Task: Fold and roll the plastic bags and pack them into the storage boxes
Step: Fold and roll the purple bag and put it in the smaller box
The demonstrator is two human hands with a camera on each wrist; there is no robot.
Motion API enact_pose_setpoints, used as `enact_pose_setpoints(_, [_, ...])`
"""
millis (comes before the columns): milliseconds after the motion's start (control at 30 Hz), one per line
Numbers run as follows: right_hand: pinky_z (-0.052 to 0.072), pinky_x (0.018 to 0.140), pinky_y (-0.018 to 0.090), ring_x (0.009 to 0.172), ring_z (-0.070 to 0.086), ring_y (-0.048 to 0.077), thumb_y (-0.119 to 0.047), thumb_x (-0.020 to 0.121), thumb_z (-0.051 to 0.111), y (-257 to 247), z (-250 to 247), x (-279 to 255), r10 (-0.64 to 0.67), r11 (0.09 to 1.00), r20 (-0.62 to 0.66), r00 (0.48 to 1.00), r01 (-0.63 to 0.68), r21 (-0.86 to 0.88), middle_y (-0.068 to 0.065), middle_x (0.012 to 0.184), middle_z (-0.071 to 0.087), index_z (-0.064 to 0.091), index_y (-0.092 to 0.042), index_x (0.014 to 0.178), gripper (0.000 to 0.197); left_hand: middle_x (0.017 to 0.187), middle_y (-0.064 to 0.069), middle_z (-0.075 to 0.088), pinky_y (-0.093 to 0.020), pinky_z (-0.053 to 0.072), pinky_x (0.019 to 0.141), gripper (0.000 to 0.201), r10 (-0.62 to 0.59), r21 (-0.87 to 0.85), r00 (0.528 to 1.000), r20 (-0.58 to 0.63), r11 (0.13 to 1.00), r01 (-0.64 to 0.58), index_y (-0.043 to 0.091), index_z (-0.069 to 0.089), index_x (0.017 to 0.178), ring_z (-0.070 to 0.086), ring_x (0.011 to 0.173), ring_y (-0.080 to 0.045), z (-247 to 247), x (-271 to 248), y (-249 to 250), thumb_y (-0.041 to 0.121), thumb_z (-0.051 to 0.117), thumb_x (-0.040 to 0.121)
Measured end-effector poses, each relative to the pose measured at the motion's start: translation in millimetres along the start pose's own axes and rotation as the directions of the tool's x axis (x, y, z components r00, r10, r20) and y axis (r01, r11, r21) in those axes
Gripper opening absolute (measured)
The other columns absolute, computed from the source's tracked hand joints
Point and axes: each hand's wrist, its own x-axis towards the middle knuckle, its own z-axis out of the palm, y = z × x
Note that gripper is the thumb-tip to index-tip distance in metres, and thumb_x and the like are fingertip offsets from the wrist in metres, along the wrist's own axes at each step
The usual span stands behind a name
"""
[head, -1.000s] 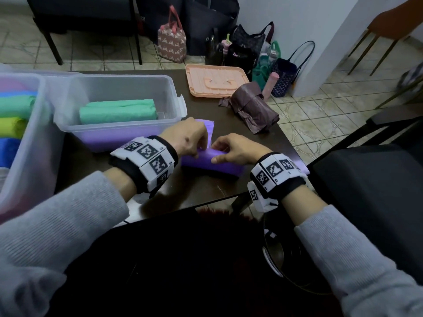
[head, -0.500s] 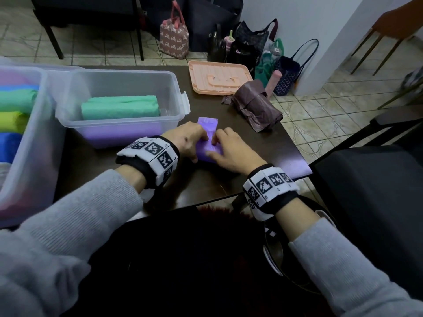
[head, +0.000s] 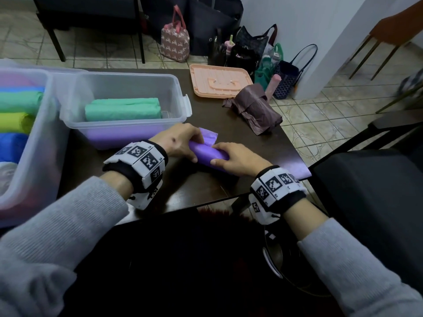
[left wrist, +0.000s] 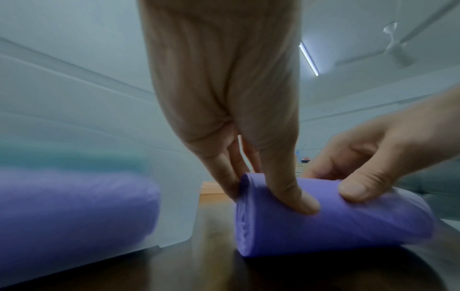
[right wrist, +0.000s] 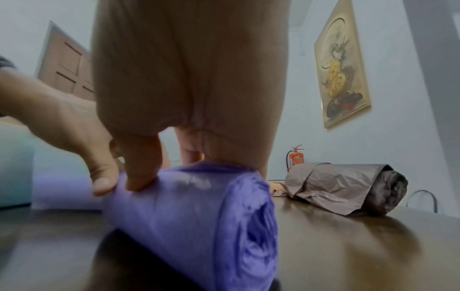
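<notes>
Both hands clamped one rolled purple plastic bag (head: 207, 154) on the dark counter (head: 242, 133): left hand (head: 178, 143) at nine o'clock, right hand (head: 235, 157) at three, grips closed around it.

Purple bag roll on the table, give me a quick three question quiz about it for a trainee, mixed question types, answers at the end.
1. True or false: both the left hand and the right hand grip the purple bag roll.
2. Multiple choice: in the small clear box, what lies on top? A) green rolls B) a brown roll C) a yellow roll
3. Fill in: the brown bag roll lies on the table next to the peach ____.

Key: 1 true. 2 A, the green rolls. 3 lid.
</notes>
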Motion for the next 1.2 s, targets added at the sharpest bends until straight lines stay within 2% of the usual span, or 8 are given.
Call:
enact_pose_setpoints(167, [0.037, 0.099, 0.028, 0.112, 0.053, 0.018, -0.03, 0.093, 0.056, 5, -24, 17, 0.086, 0.985, 0.236, 0.968, -0.119, 0.127, 0.002, 0.124, 0.059, 0.054, -0.018, 0.13, 0.039, 0.119, -0.009, 0.063, -0.019, 0.04, 0.088, 0.053, -0.049, -0.16, 0.999, -0.006, 0.986, 0.048, 0.006, 0.059, 0.12, 0.058, 0.107, -0.019, 0, -1, -5, 0.018, 0.079, 0.073])
enact_pose_setpoints(333, [0.037, 0.104, 0.032, 0.112, 0.051, 0.017, -0.03, 0.087, 0.064, 13, -30, 43, 0.175, 0.966, 0.282, 0.943, -0.22, 0.138, 0.001, 0.12, 0.056, 0.055, -0.018, 0.122, 0.038, 0.122, -0.009, 0.057, -0.019, 0.032, 0.082, 0.05, -0.12, -0.202, 0.99, -0.069, 0.974, 0.104, 0.01, 0.052, 0.128, 0.052, 0.107, -0.02, 13, -3, -9, 0.027, 0.068, 0.084])
enact_pose_setpoints(500, [0.031, 0.112, 0.036, 0.129, 0.042, 0.019, -0.048, 0.076, 0.071, 8, -29, 52, 0.169, 0.967, 0.317, 0.933, -0.219, 0.131, 0.002, 0.141, 0.042, 0.021, -0.018, 0.147, 0.092, 0.108, -0.004, 0.058, -0.015, 0.029, 0.069, 0.045, -0.161, -0.26, 0.984, -0.08, 0.956, 0.136, 0.011, 0.055, 0.124, 0.047, 0.092, -0.011, 13, -3, -10, 0.026, 0.068, 0.084])
enact_pose_setpoints(700, [0.042, 0.072, 0.026, 0.086, 0.058, 0.017, -0.042, 0.082, 0.067, -8, -24, 43, 0.039, 0.993, 0.237, 0.971, -0.064, 0.099, 0.002, 0.097, 0.064, 0.065, -0.021, 0.114, 0.038, 0.104, -0.005, 0.06, -0.02, 0.034, 0.075, 0.042, -0.174, -0.291, 0.982, -0.073, 0.946, 0.146, 0.01, 0.057, 0.122, 0.053, 0.093, -0.016, 11, -6, -10, 0.026, 0.067, 0.085])
enact_pose_setpoints(900, [0.038, 0.075, 0.025, 0.091, 0.056, 0.017, -0.039, 0.078, 0.072, -15, -12, 23, -0.048, 0.999, 0.05, 0.998, 0.048, 0.01, 0.003, 0.103, 0.063, 0.061, -0.015, 0.119, 0.049, 0.127, -0.01, 0.058, -0.02, 0.036, 0.094, 0.055, -0.249, -0.383, 0.964, -0.097, 0.903, 0.195, 0.005, 0.051, 0.132, 0.054, 0.117, -0.02, 16, -18, -11, 0.027, 0.069, 0.084])
enact_pose_setpoints(967, [0.039, 0.075, 0.025, 0.095, 0.058, 0.02, -0.037, 0.079, 0.071, -17, -9, 18, -0.063, 0.998, 0.043, 0.997, 0.064, -0.018, 0.006, 0.106, 0.065, 0.062, -0.014, 0.119, 0.047, 0.121, -0.011, 0.06, -0.028, 0.041, 0.101, 0.058, -0.359, -0.497, 0.929, -0.091, 0.825, 0.27, -0.001, 0.051, 0.129, 0.055, 0.117, -0.022, 20, -24, -16, 0.032, 0.068, 0.084])
enact_pose_setpoints(1033, [0.041, 0.077, 0.025, 0.097, 0.059, 0.022, -0.034, 0.081, 0.07, -22, -9, 14, -0.069, 0.997, 0.069, 0.995, 0.072, -0.034, 0.008, 0.108, 0.066, 0.061, -0.014, 0.12, 0.045, 0.114, -0.016, 0.059, -0.037, 0.049, 0.093, 0.064, -0.478, -0.663, 0.878, -0.028, 0.666, 0.342, -0.006, 0.051, 0.125, 0.059, 0.11, -0.029, 14, -34, -19, 0.045, 0.059, 0.087])
enact_pose_setpoints(1200, [0.038, 0.079, 0.025, 0.099, 0.057, 0.02, -0.032, 0.083, 0.068, -43, -30, 7, -0.123, 0.989, 0.088, 0.989, 0.129, -0.074, 0.006, 0.112, 0.063, 0.058, -0.014, 0.124, 0.045, 0.153, -0.022, 0.013, -0.049, 0.048, 0.09, 0.083, -0.593, -0.927, 0.783, 0.186, 0.158, 0.34, 0.009, 0.015, 0.149, 0.027, 0.136, -0.041, -20, -61, -29, 0.057, 0.045, 0.088])
